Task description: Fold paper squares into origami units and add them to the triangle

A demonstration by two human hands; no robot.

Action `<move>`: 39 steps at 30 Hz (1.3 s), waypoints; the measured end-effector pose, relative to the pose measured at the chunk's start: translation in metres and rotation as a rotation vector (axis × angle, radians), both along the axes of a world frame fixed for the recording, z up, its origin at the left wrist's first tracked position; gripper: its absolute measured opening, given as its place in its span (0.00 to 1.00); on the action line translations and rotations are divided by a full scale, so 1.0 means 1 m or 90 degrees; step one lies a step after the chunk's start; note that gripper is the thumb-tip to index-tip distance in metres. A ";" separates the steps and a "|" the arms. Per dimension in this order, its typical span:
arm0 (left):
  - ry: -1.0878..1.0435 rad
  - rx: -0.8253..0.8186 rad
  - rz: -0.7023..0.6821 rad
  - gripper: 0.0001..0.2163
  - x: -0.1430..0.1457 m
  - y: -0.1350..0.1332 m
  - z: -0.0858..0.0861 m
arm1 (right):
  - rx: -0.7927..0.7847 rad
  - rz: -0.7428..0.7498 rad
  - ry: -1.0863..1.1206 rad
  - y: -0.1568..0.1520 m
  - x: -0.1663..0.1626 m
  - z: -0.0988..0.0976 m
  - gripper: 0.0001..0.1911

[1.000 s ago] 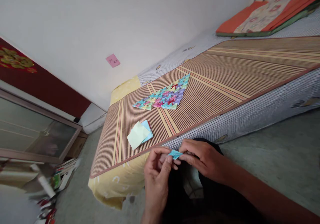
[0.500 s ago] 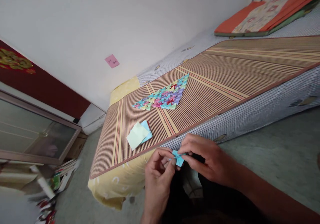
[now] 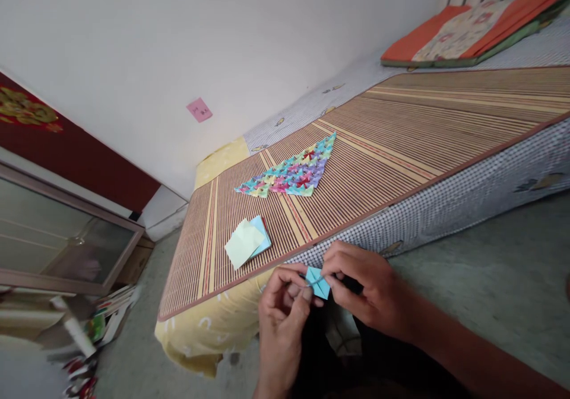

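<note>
A small folded piece of blue origami paper (image 3: 318,284) is held between my two hands, over my lap by the bed's edge. My left hand (image 3: 285,310) pinches its left side between thumb and fingers. At its right corner, my right hand (image 3: 363,280) closes thumb and fingertips on the paper. Crease lines cross its upper face. On the bamboo mat just beyond lies a stack of square paper sheets (image 3: 244,243), pale green over blue. Farther back rests a multicoloured patchwork of folded paper pieces (image 3: 289,173).
The striped bamboo mat (image 3: 378,149) covers the bed. Folded orange bedding (image 3: 427,31) lies at the far right. A pink note (image 3: 199,109) is stuck on the white wall. A glass-fronted cabinet (image 3: 66,227) and clutter (image 3: 89,328) stand at left.
The blue paper now shows a flatter, wider face between my hands, where a narrow raised fold stood before. Both hands stay in nearly the same place.
</note>
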State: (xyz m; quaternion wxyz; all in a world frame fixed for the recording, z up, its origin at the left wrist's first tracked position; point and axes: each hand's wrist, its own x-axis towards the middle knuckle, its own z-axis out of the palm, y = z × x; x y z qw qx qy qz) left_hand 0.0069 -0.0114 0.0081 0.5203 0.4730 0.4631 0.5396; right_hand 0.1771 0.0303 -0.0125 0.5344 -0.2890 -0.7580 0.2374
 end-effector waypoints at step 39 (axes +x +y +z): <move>0.335 0.168 0.082 0.04 0.000 0.004 -0.035 | 0.126 -0.157 -0.245 -0.004 -0.002 -0.001 0.09</move>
